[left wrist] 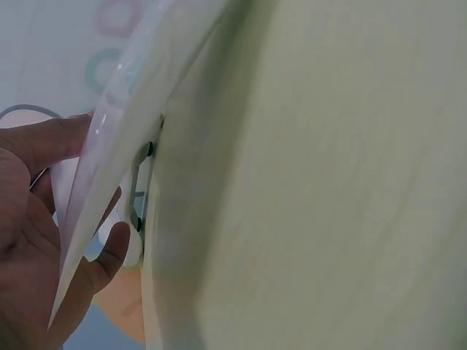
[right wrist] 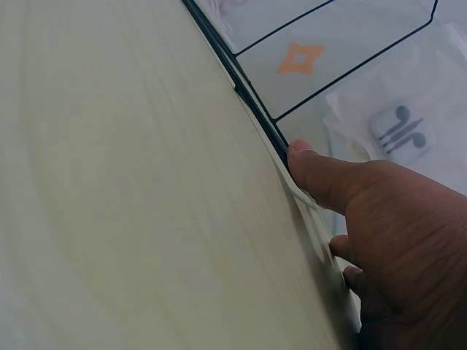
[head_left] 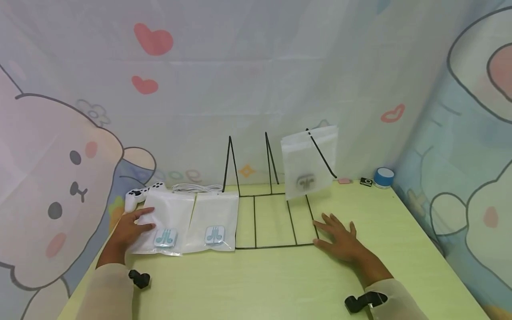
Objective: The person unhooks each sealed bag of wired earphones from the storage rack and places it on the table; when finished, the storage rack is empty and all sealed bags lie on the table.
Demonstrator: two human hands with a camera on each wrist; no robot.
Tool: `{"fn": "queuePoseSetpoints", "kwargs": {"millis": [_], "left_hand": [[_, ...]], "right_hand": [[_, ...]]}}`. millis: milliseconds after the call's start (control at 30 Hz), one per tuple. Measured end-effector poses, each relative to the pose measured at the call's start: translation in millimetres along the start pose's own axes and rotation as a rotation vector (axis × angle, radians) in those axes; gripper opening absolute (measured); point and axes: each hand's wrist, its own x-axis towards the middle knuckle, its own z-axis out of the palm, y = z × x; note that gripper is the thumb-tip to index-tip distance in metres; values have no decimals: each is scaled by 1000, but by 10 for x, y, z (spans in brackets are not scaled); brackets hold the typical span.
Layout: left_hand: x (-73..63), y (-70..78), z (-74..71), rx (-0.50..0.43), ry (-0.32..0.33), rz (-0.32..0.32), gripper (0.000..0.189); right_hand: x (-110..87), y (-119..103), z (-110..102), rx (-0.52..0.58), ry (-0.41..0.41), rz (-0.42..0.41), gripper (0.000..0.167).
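Note:
My left hand (head_left: 130, 229) grips the left edge of a white plastic pouch (head_left: 170, 211); in the left wrist view the pouch (left wrist: 120, 138) passes between its fingers. A square earphone case (head_left: 165, 238) shows through the pouch's front. A second similar pouch (head_left: 218, 206) lies just right of it. My right hand (head_left: 340, 238), fingers spread, is at the front right corner of a black wire rack (head_left: 255, 222), its thumb against the wire in the right wrist view. A third pouch (head_left: 296, 155) hangs on the rack's right prong, earphones showing through.
Behind the left pouch sits a white game controller (head_left: 136, 195), with a coiled white cable (head_left: 196, 188) beside it. At the back right are a small pink item (head_left: 345, 181), a small black player (head_left: 366, 181) and a blue round container (head_left: 384, 178). A printed curtain (head_left: 256, 80) hangs behind the table.

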Motion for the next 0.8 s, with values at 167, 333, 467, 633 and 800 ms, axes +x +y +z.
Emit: {"fn": "queuePoseSetpoints", "kwargs": {"millis": [167, 333, 467, 633, 800], "left_hand": [[-3, -36, 10, 30, -23, -1, 76], [-1, -85, 30, 4, -54, -52, 79], [-13, -96, 44, 7, -54, -31, 79], [-39, -83, 56, 53, -61, 0, 78], [-25, -84, 84, 66, -78, -5, 77]], "right_hand": [[3, 5, 9, -2, -5, 4, 67], [2, 11, 5, 0, -2, 3, 67], [9, 23, 15, -3, -2, 4, 68], [13, 43, 23, -13, -11, 8, 68], [5, 29, 5, -5, -8, 4, 67]]}}
